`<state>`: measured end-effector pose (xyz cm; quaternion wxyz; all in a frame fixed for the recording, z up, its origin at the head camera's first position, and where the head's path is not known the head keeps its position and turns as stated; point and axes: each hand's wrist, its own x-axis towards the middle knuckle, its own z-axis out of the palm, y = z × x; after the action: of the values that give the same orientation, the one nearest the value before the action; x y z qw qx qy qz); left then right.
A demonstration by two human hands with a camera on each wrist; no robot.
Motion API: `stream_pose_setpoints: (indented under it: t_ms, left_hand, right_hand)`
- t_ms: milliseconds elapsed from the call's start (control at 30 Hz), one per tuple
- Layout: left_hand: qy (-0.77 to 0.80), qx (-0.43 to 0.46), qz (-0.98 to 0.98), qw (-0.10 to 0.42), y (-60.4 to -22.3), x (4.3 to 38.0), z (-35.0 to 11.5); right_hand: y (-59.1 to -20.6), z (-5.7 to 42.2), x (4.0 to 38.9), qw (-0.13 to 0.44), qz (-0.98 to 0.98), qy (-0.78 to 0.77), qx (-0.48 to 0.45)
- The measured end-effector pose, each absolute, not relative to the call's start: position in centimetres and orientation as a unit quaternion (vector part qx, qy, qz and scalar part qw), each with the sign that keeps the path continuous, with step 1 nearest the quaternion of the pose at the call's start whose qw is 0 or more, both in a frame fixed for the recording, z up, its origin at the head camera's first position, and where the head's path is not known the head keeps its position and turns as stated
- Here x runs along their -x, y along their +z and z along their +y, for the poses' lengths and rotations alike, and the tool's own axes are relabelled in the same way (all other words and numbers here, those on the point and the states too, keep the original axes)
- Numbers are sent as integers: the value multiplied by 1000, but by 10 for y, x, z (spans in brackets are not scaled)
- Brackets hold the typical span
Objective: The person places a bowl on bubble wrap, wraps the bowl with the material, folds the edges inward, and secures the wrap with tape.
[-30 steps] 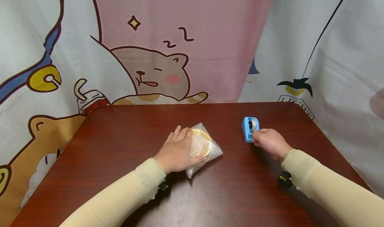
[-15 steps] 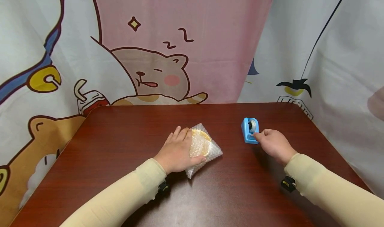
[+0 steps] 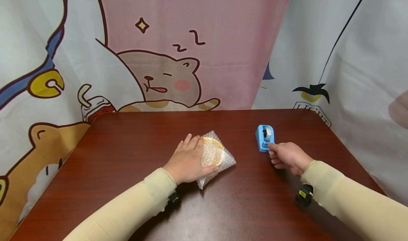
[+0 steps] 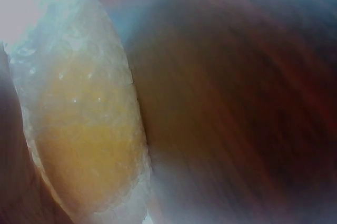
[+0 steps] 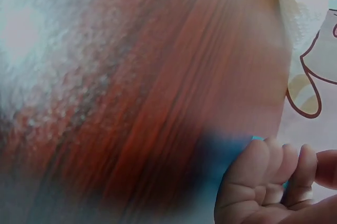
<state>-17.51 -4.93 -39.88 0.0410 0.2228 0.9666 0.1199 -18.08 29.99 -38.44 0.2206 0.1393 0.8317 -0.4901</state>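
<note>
My left hand [image 3: 188, 161] lies flat with straight fingers on a bubble-wrapped packet [image 3: 220, 156] near the table's middle. Something round with a yellow rim shows through the wrap; in the left wrist view the packet [image 4: 89, 139] is pale and yellow. To the right stands a light blue tape dispenser [image 3: 261, 143] with a roll of clear tape [image 3: 268, 132] in it. At its near end my right hand [image 3: 288, 156] pinches the tape's end between thumb and index finger, right by the cutter, the other fingers loosely curled. In the right wrist view those fingers [image 5: 253, 168] mostly hide the dispenser.
Both things rest on a dark red-brown wooden table [image 3: 134, 135]. A printed cartoon curtain [image 3: 236, 57] hangs along its far edge and sides. Each sleeve carries a small black wrist camera, one being the right camera [image 3: 304, 195].
The right hand has moved from over the dispenser's middle to its near edge and slightly down, its lower fingers now spread looser. The left hand and the packet have stayed still.
</note>
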Motion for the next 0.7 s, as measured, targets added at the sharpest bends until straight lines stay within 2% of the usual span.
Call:
stream_pose_setpoints:
  t_ms: [300, 700]
  left_hand:
    - [114, -222, 967, 43, -400, 176, -50]
    - [115, -223, 967, 39, -401, 176, -50]
  right_hand:
    - [-388, 303, 183, 254, 820, -491, -151]
    - [-388, 303, 187, 252, 858, -427, -131]
